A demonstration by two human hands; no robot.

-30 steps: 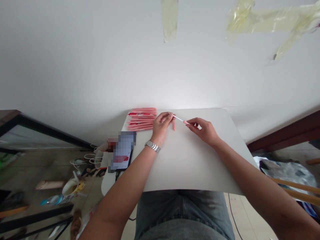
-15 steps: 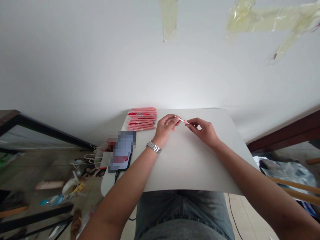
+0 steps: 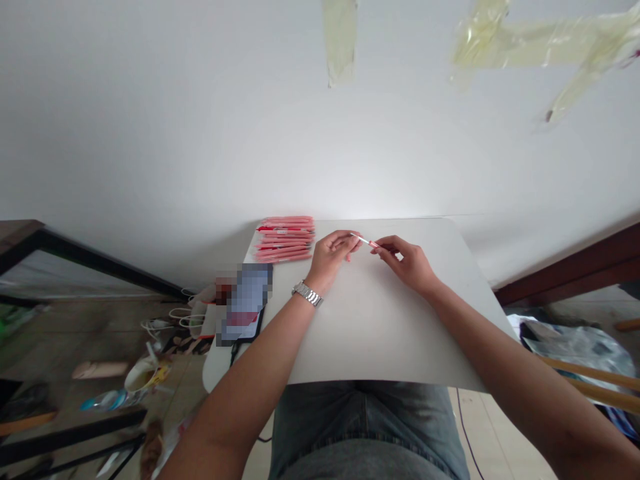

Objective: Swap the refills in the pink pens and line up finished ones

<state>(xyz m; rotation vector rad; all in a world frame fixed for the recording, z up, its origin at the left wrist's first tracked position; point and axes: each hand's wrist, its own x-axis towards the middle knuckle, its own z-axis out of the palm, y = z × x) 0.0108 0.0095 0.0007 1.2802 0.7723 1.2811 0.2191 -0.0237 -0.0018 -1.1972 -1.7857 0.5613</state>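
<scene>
Over the table, between my two hands, is a slim pen with a white rod [image 3: 365,241], which looks like a refill, and a pink barrel [image 3: 374,245]. My left hand [image 3: 339,245] is closed, with thumb and fingers pinching the far end of the white rod. A small pink bit shows below its fingertips; I cannot tell if it is a fingertip or a pen part. My right hand [image 3: 406,259] pinches the pink barrel between thumb and forefinger, and its fingers hide most of it. To the left lies a row of pink pens [image 3: 285,240] in clear wrapping.
A phone [image 3: 245,303] with a blurred screen and a cable lies at the left edge of the white table [image 3: 380,333]. The wall stands right behind the table. Floor clutter at left includes a bottle [image 3: 107,401] and a cup [image 3: 141,375].
More of the white rod shows between my hands, and less of the pink barrel sticks out from my right fingers. Both hands have hardly moved.
</scene>
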